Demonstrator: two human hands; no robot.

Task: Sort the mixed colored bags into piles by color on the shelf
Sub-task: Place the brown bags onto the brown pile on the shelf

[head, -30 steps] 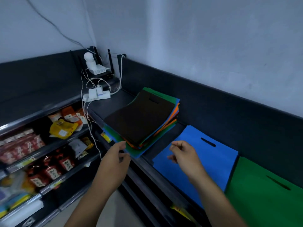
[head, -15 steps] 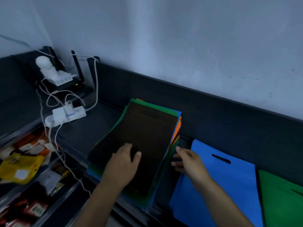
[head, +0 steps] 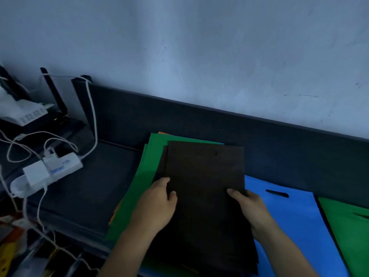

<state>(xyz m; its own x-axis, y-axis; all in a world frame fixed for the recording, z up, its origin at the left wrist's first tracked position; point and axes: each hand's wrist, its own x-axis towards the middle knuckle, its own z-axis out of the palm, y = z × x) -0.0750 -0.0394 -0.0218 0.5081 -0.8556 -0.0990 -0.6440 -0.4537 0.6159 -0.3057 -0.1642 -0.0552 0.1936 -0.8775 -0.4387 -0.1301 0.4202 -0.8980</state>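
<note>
The left hand (head: 157,204) lies on the left part of a dark brown bag (head: 205,186), fingers gently curved, with the thumb on the bag's top face and the other fingers at its left edge; whether they curl under that edge cannot be told. The right hand (head: 249,206) grips the same bag at its right edge, thumb on top and the fingers wrapped round the edge and hidden beneath it. The brown bag lies on top of the mixed stack (head: 139,196), whose green sheet shows along the left and far sides, with slivers of orange and blue peeping out at the far edge and at the near left. The stack rests on the dark shelf (head: 83,192), against the shelf's dark back panel (head: 179,120).

Just right of the stack, partly covered by the brown bag and the right wrist, lies a blue bag (head: 289,212) with a slot handle near its far end. Right of that, touching or nearly so, is a green bag (head: 347,230) cut off by the picture's edge.

On the shelf's left side sits a white power strip (head: 50,172) with plugs and a tangle of white cables (head: 60,140). Farther left stands a black router (head: 60,116) with an upright aerial and a white device (head: 24,114). Below the shelf at the near left, packaged goods (head: 12,246) show dimly. A pale wall (head: 199,47) rises behind.
</note>
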